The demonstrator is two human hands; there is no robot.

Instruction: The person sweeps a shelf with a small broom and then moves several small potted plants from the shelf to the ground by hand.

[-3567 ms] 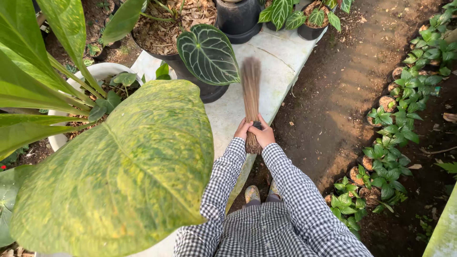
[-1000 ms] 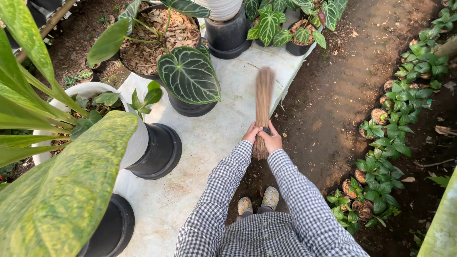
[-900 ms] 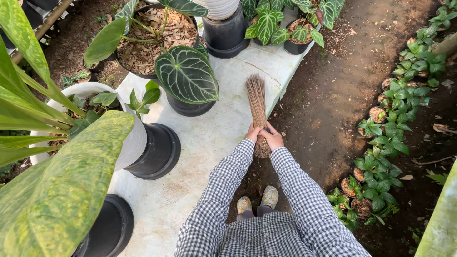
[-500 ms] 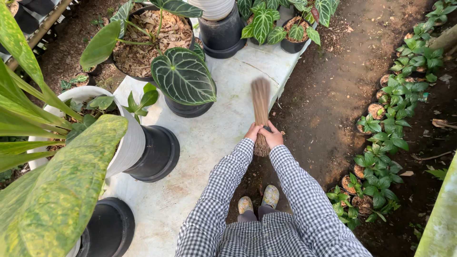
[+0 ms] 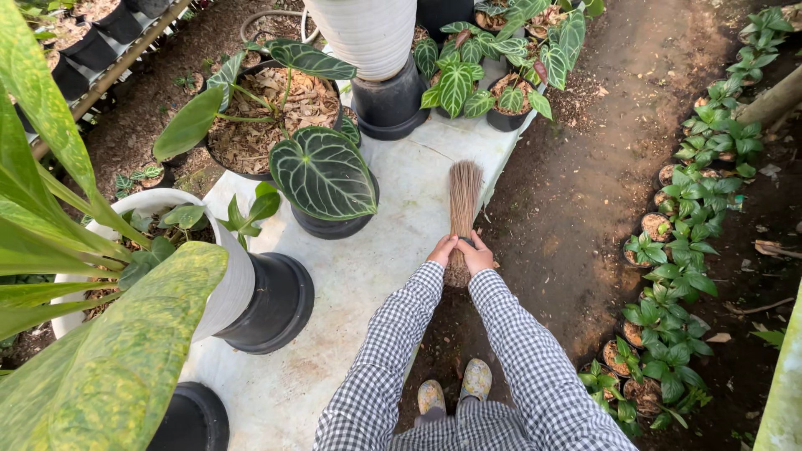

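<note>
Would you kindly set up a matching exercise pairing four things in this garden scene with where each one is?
Things:
1. stick broom
2. dark heart-shaped leaf
3. row of small potted plants
4. shoes

Places:
A. along the right edge of the dirt path
B. held by both the left hand and the right hand
C. on the soil at the bottom, between the checked sleeves
D. over a black pot on the pale slab

Pairs: 1-B, 2-D, 3-A, 4-C
</note>
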